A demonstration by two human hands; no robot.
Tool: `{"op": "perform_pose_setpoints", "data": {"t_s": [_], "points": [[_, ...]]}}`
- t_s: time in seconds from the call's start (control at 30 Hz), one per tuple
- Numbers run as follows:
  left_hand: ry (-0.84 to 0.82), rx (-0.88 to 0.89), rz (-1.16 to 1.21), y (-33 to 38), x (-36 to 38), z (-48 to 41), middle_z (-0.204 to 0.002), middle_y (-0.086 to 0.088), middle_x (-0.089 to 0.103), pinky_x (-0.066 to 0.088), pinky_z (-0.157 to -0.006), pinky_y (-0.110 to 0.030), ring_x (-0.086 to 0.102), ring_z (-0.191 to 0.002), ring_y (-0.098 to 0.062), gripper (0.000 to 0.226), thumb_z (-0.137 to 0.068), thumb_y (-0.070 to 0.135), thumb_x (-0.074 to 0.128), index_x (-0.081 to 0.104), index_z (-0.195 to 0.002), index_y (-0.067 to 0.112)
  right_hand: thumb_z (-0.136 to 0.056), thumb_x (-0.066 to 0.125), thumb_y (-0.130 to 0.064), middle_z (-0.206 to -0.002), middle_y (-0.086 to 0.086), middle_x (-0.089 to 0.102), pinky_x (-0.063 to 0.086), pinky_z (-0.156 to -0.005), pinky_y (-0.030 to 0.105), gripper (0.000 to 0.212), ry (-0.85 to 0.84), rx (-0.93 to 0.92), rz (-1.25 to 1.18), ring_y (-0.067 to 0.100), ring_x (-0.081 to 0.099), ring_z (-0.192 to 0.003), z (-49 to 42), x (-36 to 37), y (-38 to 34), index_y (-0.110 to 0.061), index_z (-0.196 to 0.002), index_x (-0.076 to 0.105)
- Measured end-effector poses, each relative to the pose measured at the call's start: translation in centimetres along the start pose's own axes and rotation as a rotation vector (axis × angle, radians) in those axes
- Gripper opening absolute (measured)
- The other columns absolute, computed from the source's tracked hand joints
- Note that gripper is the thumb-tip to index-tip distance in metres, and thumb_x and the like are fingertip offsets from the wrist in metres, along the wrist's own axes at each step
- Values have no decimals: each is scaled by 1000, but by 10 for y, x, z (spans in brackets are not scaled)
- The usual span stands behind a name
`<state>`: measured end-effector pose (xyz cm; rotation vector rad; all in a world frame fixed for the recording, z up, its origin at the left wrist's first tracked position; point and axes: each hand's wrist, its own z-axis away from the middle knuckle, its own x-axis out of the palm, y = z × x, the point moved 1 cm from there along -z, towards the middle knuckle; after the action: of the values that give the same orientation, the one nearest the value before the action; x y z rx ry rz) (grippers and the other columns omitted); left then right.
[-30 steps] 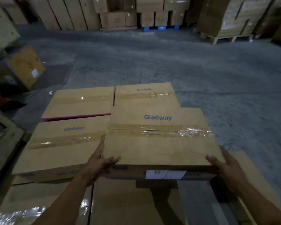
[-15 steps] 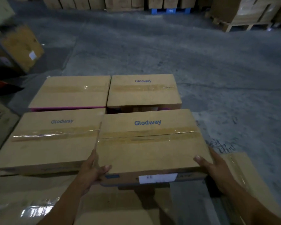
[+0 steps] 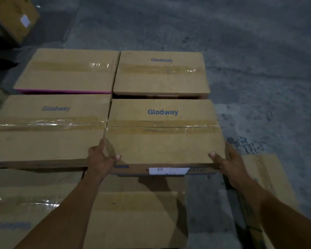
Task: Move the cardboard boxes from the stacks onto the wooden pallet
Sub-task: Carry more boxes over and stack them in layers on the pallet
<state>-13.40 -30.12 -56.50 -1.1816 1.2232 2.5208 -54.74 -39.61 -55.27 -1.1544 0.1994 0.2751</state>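
Cardboard boxes over dim, seemingly concrete floor.

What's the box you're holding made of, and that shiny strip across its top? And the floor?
The held box looks like plain brown cardboard, matte, with a printed blue logo. The strip seems to be clear or tan plastic packing tape: it glints and wrinkles over the seam. The floor looks like bare grey concrete, rough and blotchy.
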Motion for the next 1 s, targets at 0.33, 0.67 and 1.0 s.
{"op": "perform_pose_setpoints", "data": {"t_s": [0.33, 0.67, 1.0], "points": [[97, 40, -155, 6, 16, 5, -139, -25, 33, 34, -111, -43, 43, -123, -44, 85, -79, 27, 84, 41, -152, 19, -63, 78, -70, -137, 2, 61, 50, -103, 58, 90, 73, -14, 139, 30, 57, -125, -30, 11, 23, -35, -142, 51], [171, -8, -141, 12, 28, 3, -139, -21, 35, 26, -101, -34, 39, -125, -40, 73, -84, 19, 80, 46, -148, 16, -91, 73, -30, -143, 14, 56, 41, -110, 48, 64, 122, 24, 277, 35, 51, -132, -42, 26, 20, -14, -146, 47], [151, -19, -275, 9, 28, -8, -130, -21, 48, 23, -101, -41, 36, -127, -37, 40, -82, 26, 80, 62, -118, 21, -73, 65, -69, -144, 13, 54, 39, -111, 58, 95, 71, 45, 364, 37, 50, -132, -47, 25, 22, -19, -150, 40]]}}
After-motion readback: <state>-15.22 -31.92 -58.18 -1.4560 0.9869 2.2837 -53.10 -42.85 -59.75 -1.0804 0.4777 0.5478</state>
